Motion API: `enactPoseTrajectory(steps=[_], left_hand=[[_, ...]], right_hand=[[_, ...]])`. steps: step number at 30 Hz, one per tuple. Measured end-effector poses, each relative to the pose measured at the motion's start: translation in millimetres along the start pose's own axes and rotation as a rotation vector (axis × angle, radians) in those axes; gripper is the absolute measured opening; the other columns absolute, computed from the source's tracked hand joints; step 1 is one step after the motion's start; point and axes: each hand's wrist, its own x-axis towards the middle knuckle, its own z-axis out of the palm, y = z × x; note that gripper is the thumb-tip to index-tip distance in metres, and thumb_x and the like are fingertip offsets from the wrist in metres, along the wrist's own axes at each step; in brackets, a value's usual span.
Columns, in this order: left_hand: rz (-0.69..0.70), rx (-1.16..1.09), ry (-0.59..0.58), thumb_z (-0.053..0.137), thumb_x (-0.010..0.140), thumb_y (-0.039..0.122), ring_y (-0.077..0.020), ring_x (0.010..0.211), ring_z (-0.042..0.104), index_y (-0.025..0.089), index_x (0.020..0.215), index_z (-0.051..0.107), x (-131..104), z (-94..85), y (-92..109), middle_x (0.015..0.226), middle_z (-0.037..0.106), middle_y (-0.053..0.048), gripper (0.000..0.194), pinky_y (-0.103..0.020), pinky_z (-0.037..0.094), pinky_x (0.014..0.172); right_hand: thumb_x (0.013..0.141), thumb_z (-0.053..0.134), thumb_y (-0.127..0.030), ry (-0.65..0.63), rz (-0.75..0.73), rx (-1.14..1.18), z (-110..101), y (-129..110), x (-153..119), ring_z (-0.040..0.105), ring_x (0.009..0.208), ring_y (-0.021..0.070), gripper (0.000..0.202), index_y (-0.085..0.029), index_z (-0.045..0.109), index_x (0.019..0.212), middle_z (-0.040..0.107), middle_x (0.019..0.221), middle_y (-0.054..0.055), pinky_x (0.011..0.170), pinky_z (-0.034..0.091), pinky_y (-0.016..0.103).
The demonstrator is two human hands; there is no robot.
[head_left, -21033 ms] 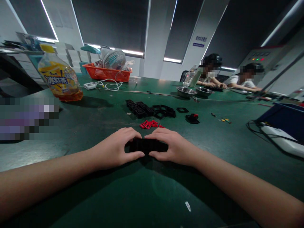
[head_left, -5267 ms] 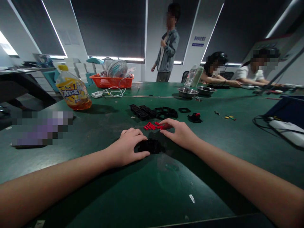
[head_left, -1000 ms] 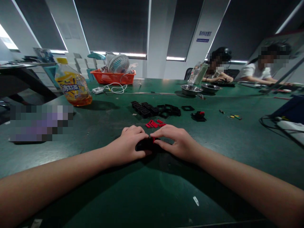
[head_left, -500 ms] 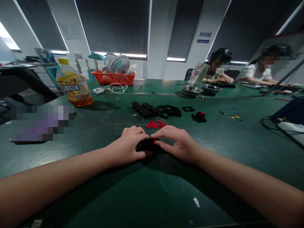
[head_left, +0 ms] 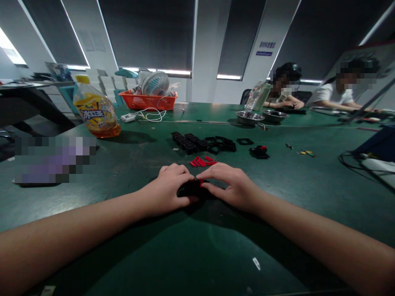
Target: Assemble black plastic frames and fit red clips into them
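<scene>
In the middle of the green table, my left hand (head_left: 168, 185) curls its thumb and fingers around a black plastic part (head_left: 189, 189). From the other side, my right hand (head_left: 231, 185) pinches a small red plastic piece (head_left: 201, 182) against that part. How the two pieces meet is hidden by my fingers and shadow. Just beyond my fingertips lie several loose red plastic pieces (head_left: 202, 161). Farther back sit black block-shaped parts (head_left: 188, 142) and black square frames (head_left: 220, 144). To their right rests a black part with a red piece on it (head_left: 259, 151).
A bottle of amber drink (head_left: 95, 111) stands at the left, behind a blurred-out purple object (head_left: 55, 162). An orange basket (head_left: 148, 101) holds a fan. Two metal bowls (head_left: 249, 118) stand at the back. Cables and a dark blue object (head_left: 376, 144) lie right. Two people sit beyond.
Almost nothing differs. Both hands keep their hold in the same place, and the view has shifted very slightly.
</scene>
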Motion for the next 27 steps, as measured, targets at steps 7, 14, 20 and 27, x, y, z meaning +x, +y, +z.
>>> enactPoseTrajectory(steps=[7, 14, 20, 27], left_hand=[[-0.001, -0.002, -0.001, 0.067, 0.084, 0.032, -0.0290, 0.106, 0.053, 0.019, 0.111, 0.064, -0.1, 0.0, -0.1, 0.111, 0.061, -0.008, 0.029, -0.047, 0.037, 0.092], [-0.008, 0.014, -0.003, 0.068, 0.084, 0.034, -0.0284, 0.105, 0.053, 0.020, 0.108, 0.064, -0.4, -1.2, 1.1, 0.109, 0.062, -0.008, 0.028, -0.046, 0.038, 0.092], [0.002, 0.004, 0.008, 0.067, 0.083, 0.032, -0.0290, 0.106, 0.054, 0.020, 0.109, 0.064, -0.4, 0.9, -0.9, 0.110, 0.062, -0.008, 0.029, -0.047, 0.038, 0.092], [0.003, 0.003, 0.009, 0.068, 0.083, 0.033, -0.0288, 0.105, 0.054, 0.019, 0.110, 0.065, -0.4, 0.8, -0.6, 0.108, 0.062, -0.008, 0.030, -0.046, 0.038, 0.091]], right_hand=[[0.089, 0.062, -0.012, 0.021, -0.036, -0.006, 1.4, -0.1, 0.6, 0.066, 0.093, 0.0193, 0.019, -0.017, 0.070, 0.106, 0.075, 0.098, 0.007, 0.087, 0.052, 0.034], [0.090, 0.061, -0.012, 0.030, -0.065, -0.007, 1.3, 0.7, 0.9, 0.066, 0.094, 0.0190, 0.019, -0.018, 0.068, 0.106, 0.075, 0.099, 0.006, 0.088, 0.051, 0.035], [0.089, 0.061, -0.012, 0.035, -0.056, 0.001, 1.7, 1.5, 0.1, 0.067, 0.093, 0.0191, 0.020, -0.019, 0.069, 0.106, 0.075, 0.098, 0.006, 0.087, 0.052, 0.035], [0.089, 0.062, -0.013, 0.029, -0.048, -0.009, 0.8, 0.5, 0.5, 0.067, 0.093, 0.0189, 0.019, -0.020, 0.070, 0.106, 0.076, 0.098, 0.006, 0.088, 0.052, 0.035]])
